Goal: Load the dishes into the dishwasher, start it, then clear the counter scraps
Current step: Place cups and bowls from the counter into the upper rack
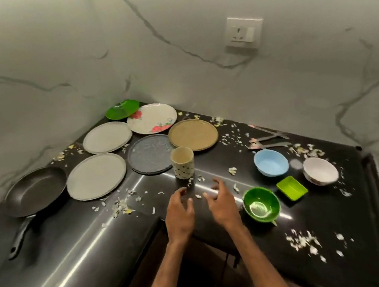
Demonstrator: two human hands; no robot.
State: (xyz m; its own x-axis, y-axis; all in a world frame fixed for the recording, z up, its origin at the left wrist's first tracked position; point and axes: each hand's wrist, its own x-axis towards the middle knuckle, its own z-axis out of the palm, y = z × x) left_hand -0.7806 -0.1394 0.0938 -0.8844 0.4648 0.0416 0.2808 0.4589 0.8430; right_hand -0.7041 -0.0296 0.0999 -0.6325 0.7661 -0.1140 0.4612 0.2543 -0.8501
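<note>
L hand (179, 214) & R hand (219, 203) held empty near cup (183, 162).
Fingers loosely curled, half open; scraps (121, 206) scattered on counter (76, 252).

Black counter (76, 252) and pan (36, 190); grey plates (96, 176) (107, 137), speckled blue plate (147, 154), tan plate (193, 134), red-flowered white plate (151, 118); dotted cream cup (183, 163); blue bowl (270, 162), green bowl (261, 204), white bowl (320, 170)

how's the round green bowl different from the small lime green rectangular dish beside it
Shape: the round green bowl is circular with curved walls; the small lime green rectangular dish is boxy and straight-sided.
Size: the bowl is clearly bigger than the dish.
Colour: the bowl is a darker, glossy green; the dish is a paler yellow-green.
Both sit upright, open side up, on the dark counter.
</note>
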